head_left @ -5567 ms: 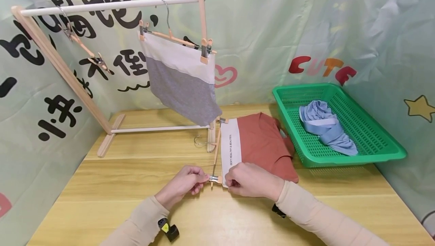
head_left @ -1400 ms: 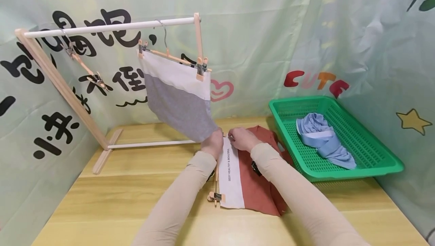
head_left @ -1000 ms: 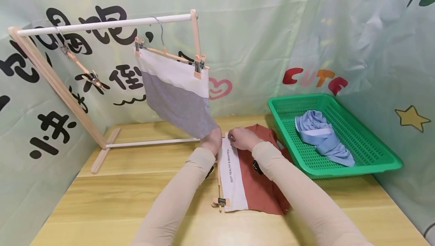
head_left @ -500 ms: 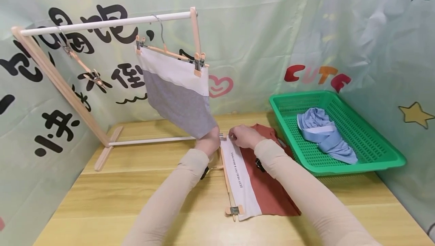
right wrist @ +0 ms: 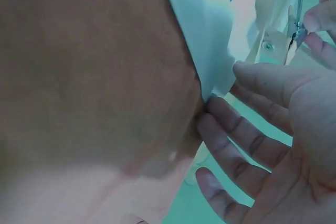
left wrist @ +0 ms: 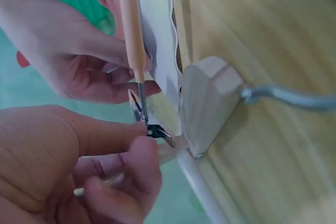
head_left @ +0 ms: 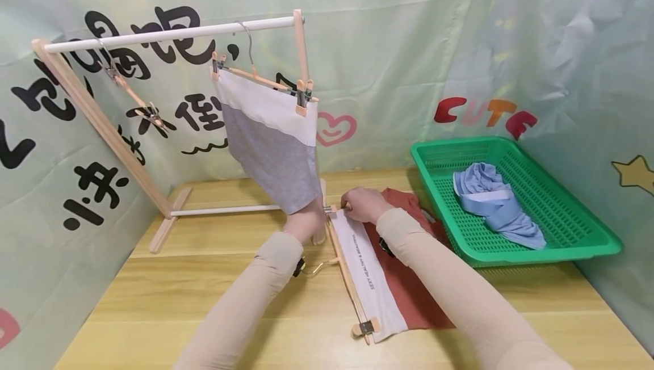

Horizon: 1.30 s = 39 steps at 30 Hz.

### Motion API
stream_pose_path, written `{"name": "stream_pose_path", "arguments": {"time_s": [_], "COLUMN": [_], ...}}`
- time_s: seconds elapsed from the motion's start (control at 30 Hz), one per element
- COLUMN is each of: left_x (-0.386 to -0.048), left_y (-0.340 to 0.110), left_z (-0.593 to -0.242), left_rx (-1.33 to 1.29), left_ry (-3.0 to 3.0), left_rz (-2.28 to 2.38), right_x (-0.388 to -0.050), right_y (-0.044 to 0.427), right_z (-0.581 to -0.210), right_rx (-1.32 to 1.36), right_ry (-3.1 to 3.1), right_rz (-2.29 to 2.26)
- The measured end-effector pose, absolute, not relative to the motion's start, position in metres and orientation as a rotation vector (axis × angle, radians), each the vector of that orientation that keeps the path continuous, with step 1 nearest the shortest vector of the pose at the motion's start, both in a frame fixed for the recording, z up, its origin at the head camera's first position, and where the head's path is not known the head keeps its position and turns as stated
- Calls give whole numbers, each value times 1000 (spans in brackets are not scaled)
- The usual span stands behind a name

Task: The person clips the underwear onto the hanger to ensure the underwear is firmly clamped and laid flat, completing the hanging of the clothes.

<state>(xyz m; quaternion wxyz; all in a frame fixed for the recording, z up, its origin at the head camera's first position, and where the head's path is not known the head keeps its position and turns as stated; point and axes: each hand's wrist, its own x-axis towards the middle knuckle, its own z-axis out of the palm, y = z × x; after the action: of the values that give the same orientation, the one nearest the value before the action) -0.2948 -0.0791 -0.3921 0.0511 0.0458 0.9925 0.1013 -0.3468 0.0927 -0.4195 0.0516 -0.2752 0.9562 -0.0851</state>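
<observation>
Far left on the rack [head_left: 168,34], a bare hanger [head_left: 130,91] dangles; next along, the grey garment [head_left: 273,148] hangs clipped, that one apparently done. Here's the left hand [head_left: 305,222], fingers pinching the far clip [head_left: 330,209] of the lying hanger [head_left: 348,279], seemingly not yet on the cloth. The near clip [head_left: 367,327] does bite the red garment [head_left: 403,285], flat on the surface [head_left: 143,279]. Its waistband [head_left: 365,268] runs lengthwise away from the person, far end leaning left; hook [head_left: 319,268] left, red body right. The right hand [head_left: 365,204] has its fingers pinching the waistband's far corner. Rightmost, the blue garment [head_left: 495,202] waits crumpled, unclipped, in the green basket [head_left: 549,257].
</observation>
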Motion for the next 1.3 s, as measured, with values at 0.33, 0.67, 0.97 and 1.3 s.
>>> {"name": "stream_pose_path", "arguments": {"time_s": [0.33,0.67,0.97,1.3], "left_x": [-291,-304,-321,-316], "left_y": [-108,-131,-154,-160], "left_z": [-410,-424,-438,-434], "left_rx": [172,102,150,17], "left_ry": [2863,2391,2100,2042], "left_rz": [767,1303,1487,1539], "right_x": [-347,-356,-362,-363], "right_y": [81,78,78,78], "right_z": [-427,-433,-436,-436], "right_rx": [-1087,-1002,-963,-934], "right_ry": [2878,2843,2802,2724], "right_rz": [-334,-451,-560,-671]}}
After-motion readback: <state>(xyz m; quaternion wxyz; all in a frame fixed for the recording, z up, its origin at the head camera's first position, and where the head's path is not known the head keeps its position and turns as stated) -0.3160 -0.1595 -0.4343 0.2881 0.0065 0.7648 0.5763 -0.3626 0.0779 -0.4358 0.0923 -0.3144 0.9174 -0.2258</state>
